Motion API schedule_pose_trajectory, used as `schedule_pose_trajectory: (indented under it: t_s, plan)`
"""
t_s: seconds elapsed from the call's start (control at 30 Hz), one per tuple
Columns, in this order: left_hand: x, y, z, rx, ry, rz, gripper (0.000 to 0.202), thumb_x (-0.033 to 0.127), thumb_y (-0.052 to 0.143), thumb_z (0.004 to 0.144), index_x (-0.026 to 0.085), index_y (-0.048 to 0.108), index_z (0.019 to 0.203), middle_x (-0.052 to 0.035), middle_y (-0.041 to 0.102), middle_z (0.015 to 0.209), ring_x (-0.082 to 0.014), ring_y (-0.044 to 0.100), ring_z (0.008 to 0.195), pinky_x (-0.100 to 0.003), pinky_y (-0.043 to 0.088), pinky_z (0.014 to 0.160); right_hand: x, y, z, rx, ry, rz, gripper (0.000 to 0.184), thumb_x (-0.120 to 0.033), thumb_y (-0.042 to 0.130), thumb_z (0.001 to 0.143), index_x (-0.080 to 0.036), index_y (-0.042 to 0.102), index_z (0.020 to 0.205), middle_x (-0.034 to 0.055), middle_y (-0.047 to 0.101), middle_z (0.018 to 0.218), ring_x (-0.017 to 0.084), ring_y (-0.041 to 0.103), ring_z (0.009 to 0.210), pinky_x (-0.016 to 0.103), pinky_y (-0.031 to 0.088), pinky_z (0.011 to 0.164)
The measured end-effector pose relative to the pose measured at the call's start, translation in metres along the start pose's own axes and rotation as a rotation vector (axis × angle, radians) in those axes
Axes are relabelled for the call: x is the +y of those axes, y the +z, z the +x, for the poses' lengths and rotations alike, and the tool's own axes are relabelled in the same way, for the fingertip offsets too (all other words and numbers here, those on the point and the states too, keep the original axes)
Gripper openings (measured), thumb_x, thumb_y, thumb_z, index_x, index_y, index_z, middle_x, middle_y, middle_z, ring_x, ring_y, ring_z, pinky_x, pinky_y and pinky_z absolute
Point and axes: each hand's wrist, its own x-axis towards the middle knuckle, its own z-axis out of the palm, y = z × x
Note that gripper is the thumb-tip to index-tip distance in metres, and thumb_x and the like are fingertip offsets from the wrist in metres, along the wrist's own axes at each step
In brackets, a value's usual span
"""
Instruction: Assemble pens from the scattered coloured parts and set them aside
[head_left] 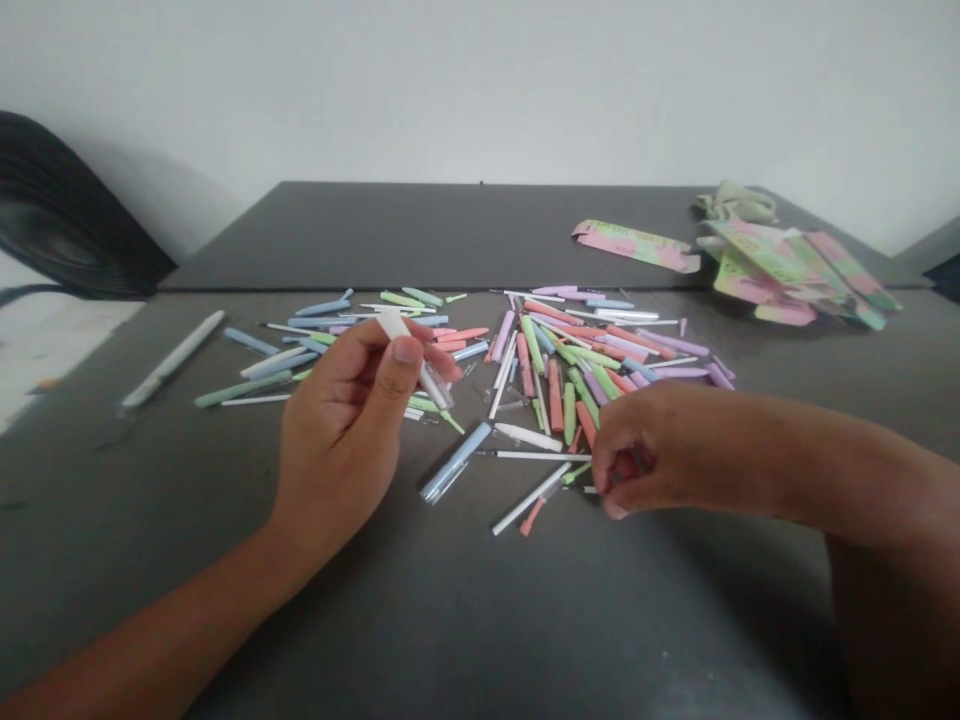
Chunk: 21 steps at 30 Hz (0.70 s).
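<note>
- The left hand [337, 420] pinches a white pen piece [392, 322] between thumb and fingers, gripped firmly; its clear lower end points down toward the table [450, 610].
- The right hand [645, 450] is low at the near edge of the loose pen parts [529, 365], fingers curled and tips drawn close together — whether anything is between them cannot be told.
- Done, as far as it shows: one pale pen [174, 360] lies apart at far left and looks whole; a blue piece [457, 462] between the hands appears to have its clear part fitted.
- Left: by the look of it, nearly everything. Barrels in green, coral, lilac and blue lie jumbled with thin white refills [532, 456], mostly separate.
- Flattened cartons [795, 265] lie at the back right, well apart from the parts.
</note>
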Motion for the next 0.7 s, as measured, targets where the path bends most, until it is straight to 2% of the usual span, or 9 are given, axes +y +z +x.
schedule_pose_trajectory:
  t_s: [0.23, 0.4, 0.5, 0.7]
  plan:
    - [0.0, 0.0, -0.002, -0.004, 0.016, 0.073, 0.025, 0.047, 0.062, 0.108, 0.026, 0.077, 0.11, 0.0003, 0.078, 0.092, -0.015, 0.061, 0.072, -0.03, 0.052, 0.078, -0.008, 0.007, 0.002, 0.015, 0.149, -0.164, 0.01, -0.029, 0.079, 0.075, -0.035, 0.085, 0.081, -0.0047, 0.077, 0.077, 0.018, 0.066, 0.065, 0.028, 0.036, 0.056]
    - [0.0, 0.0, -0.004, -0.01, 0.018, 0.046, 0.023, 0.046, 0.065, 0.107, 0.028, 0.077, 0.11, 0.0009, 0.078, 0.092, -0.0148, 0.064, 0.076, -0.03, 0.051, 0.076, -0.012, 0.0, 0.0, 0.049, 0.196, -0.238, 0.009, -0.032, 0.079, 0.076, -0.035, 0.084, 0.083, -0.004, 0.076, 0.076, 0.019, 0.064, 0.065, 0.029, 0.034, 0.054]
    - [-0.001, 0.0, -0.005, -0.016, 0.018, 0.055, 0.022, 0.047, 0.064, 0.107, 0.028, 0.076, 0.11, 0.0013, 0.078, 0.092, -0.0149, 0.062, 0.074, -0.03, 0.052, 0.078, -0.012, -0.003, 0.001, 0.024, 0.241, -0.247, 0.009, -0.034, 0.079, 0.076, -0.035, 0.084, 0.083, -0.0035, 0.077, 0.077, 0.02, 0.066, 0.067, 0.03, 0.036, 0.055]
    - [0.002, 0.001, -0.006, -0.033, -0.033, 0.005, 0.021, 0.046, 0.064, 0.107, 0.029, 0.075, 0.111, 0.002, 0.079, 0.095, -0.0172, 0.068, 0.083, -0.033, 0.052, 0.083, -0.01, -0.001, 0.002, 0.005, 0.245, -0.229, 0.011, -0.035, 0.078, 0.077, -0.034, 0.087, 0.083, 0.0004, 0.079, 0.076, 0.023, 0.069, 0.065, 0.031, 0.036, 0.054]
